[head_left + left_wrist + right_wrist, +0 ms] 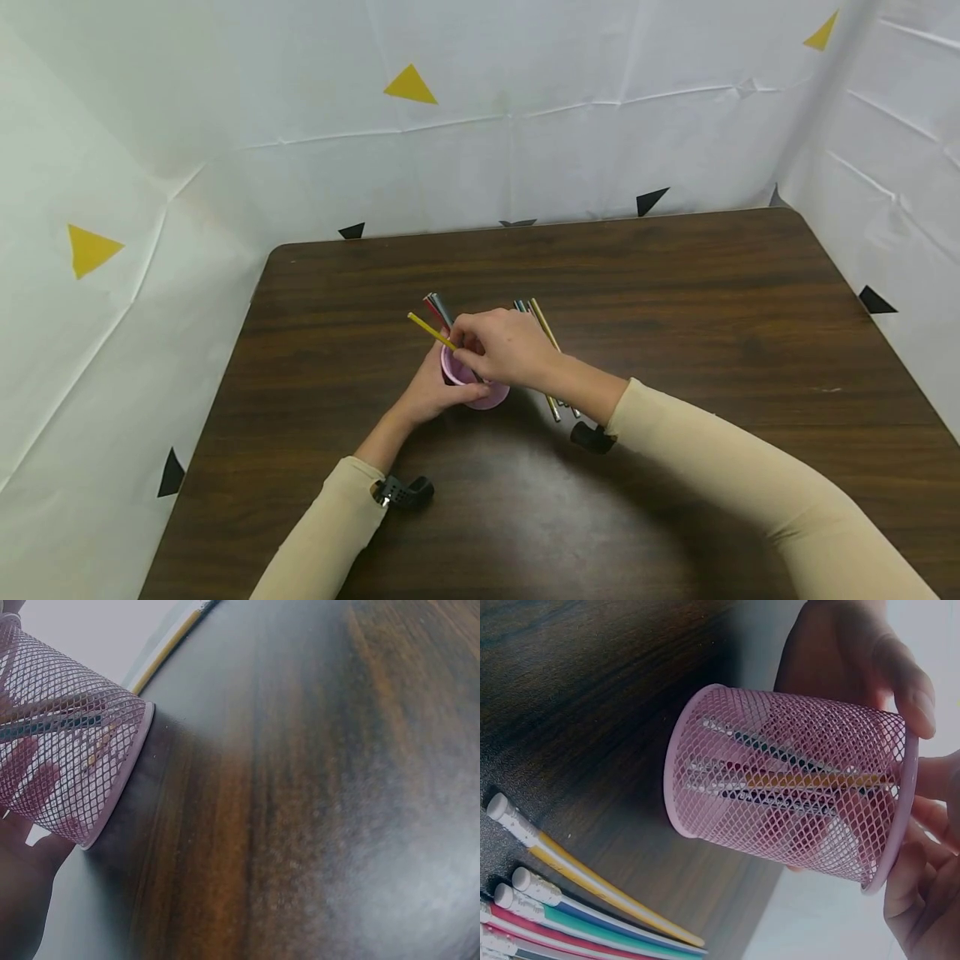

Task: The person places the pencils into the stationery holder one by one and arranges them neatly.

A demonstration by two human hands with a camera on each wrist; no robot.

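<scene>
Gripping pink mesh cup point(795, 784), both hands.

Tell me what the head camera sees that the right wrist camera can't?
Only the head view shows both sleeved arms, the white walls with yellow and black triangles, the whole dark wooden table, and the right hand at the cup's mouth by a yellow pencil. Only the right wrist view shows the cup's mesh, the pencils inside it, and the erasers of the loose pencils. Both show the pink mesh cup with the left hand in a grip round it.
</scene>
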